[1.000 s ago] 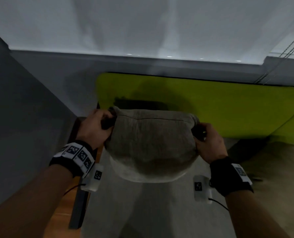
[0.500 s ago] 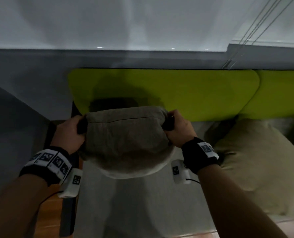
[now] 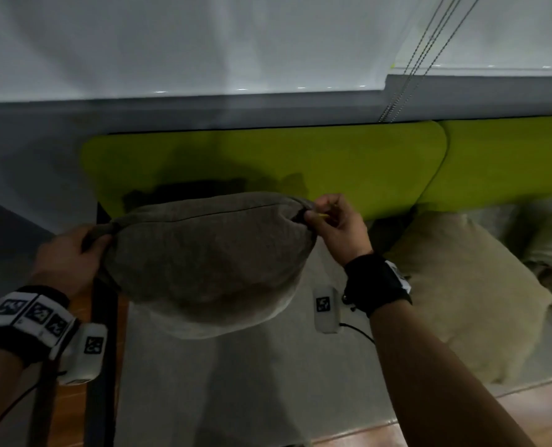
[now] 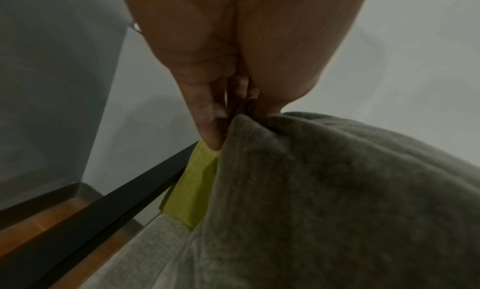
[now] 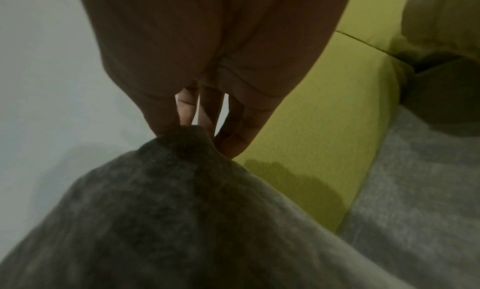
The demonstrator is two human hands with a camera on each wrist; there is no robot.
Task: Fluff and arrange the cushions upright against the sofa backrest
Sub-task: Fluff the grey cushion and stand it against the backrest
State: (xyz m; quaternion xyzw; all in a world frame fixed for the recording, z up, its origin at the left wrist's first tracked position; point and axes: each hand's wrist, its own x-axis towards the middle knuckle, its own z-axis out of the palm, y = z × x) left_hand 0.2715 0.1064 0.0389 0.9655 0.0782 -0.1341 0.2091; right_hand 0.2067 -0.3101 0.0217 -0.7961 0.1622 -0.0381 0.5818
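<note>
Looks like a home living room or a lounge corner. Sofa with lime-green backrest panels (image 3: 300, 162) and a grey fabric seat (image 3: 236, 382), set on a dark frame (image 3: 102, 366). Loose cushions on it: one grey-brown (image 3: 203, 262), one beige (image 3: 468, 295). Wooden floor (image 3: 526, 404) below; window blind (image 3: 171, 43) with bead cords (image 3: 413, 69) behind.

The left hand (image 4: 233, 53) pinched a gathered corner of the grey cushion (image 4: 337, 201), thumb and fingers (image 4: 207, 117) closed on the fabric. Beside the cushion showed a strip of green backrest (image 4: 192, 190) above the pale seat (image 4: 155, 252). A black frame bar (image 4: 103, 211) ran diagonally over wooden floor (image 4: 39, 229), beside grey walls (image 4: 52, 88).
</note>
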